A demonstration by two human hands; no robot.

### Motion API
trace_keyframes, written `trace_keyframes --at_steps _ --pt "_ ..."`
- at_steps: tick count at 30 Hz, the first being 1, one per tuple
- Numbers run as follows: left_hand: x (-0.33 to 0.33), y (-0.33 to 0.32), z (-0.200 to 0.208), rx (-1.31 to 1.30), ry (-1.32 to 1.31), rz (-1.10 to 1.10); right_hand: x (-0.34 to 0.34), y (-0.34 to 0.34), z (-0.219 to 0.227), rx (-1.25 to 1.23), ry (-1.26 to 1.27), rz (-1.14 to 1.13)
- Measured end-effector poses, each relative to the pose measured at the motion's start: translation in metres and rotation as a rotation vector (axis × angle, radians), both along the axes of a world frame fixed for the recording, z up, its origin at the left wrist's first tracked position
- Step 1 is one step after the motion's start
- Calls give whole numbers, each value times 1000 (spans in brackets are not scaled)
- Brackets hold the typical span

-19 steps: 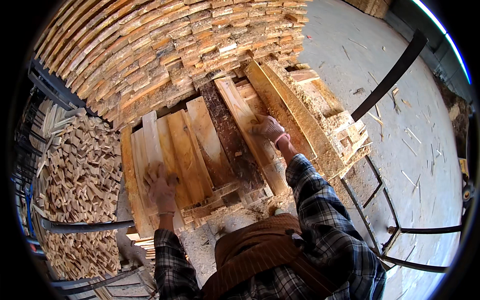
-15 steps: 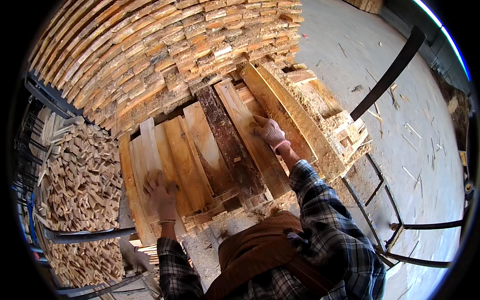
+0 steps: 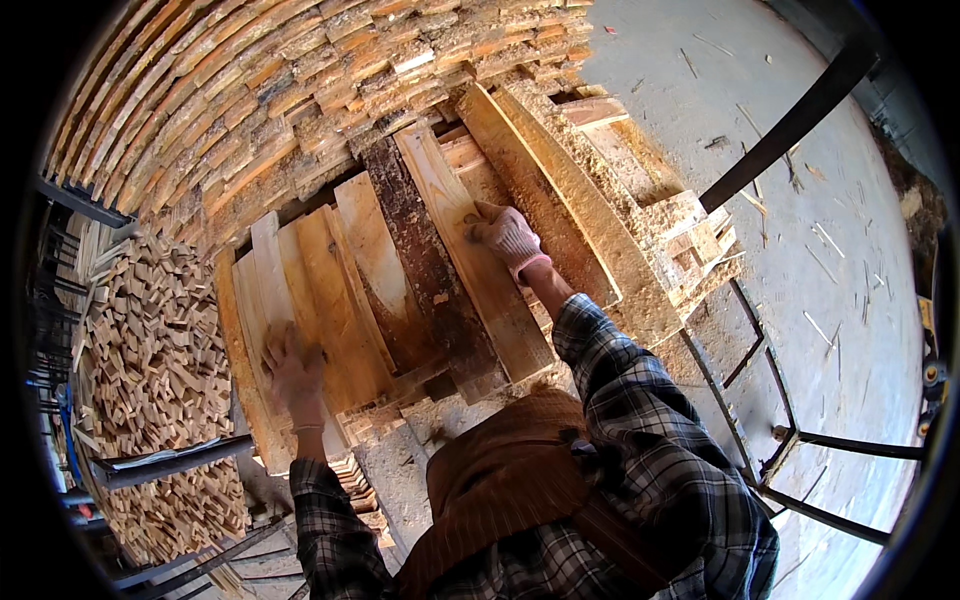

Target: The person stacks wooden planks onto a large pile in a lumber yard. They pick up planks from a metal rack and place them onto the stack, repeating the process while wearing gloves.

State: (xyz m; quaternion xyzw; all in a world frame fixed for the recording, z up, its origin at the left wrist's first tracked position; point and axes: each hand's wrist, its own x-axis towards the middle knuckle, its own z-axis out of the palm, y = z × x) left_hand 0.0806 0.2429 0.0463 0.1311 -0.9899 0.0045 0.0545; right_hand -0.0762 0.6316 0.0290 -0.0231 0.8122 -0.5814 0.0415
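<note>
Several pale boards lie side by side on a stack in front of me. My left hand [image 3: 296, 382], in a light glove, rests on the leftmost pale boards [image 3: 262, 275] with fingers spread, slightly smeared. A light knitted glove covers my right hand [image 3: 510, 240]. Its fingers curl over the wooden board [image 3: 440, 185] just right of a dark, bark-brown board [image 3: 425, 260]; their undersides are hidden. To the right of that hand, two long boards dusted with sawdust [image 3: 555, 185] lean on edge.
A tall stack of rough planks [image 3: 330, 80] rises at the far side. Short wood offcuts [image 3: 160, 350] fill a rack on the left. A black metal bar [image 3: 790, 130] slants up at right, above a metal frame [image 3: 785, 440]. Splinters litter the grey floor [image 3: 830, 280].
The whole scene has shifted left and slightly up in the picture. Both hands keep about the same places on the boards.
</note>
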Motion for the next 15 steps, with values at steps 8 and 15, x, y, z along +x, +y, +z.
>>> trace_keyframes --at_steps 8,15 --pt "-1 -3 -10 0 -43 74 33 100 116 -107 -27 39" --pt "-1 -38 -19 494 45 175 -30 250 89 904 92 62"
